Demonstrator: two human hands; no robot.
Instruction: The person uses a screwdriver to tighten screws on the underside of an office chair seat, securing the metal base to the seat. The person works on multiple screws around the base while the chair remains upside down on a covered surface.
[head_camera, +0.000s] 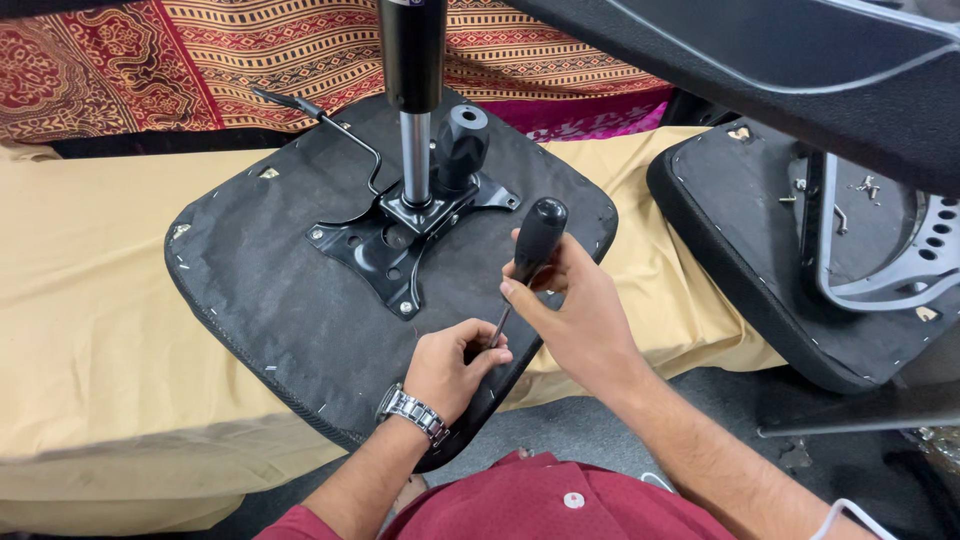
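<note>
A low bed (90, 300) covered with a tan sheet fills the left and centre of the view. Along its far edge lies a patterned cloth (200, 50) in red, orange and black, with a strip of magenta fabric (590, 115) beside it. The floor (600, 420) at the near side is dark grey and looks like carpet. Lighting is even and soft, with no strong shadows. No wall or window is in view.
</note>
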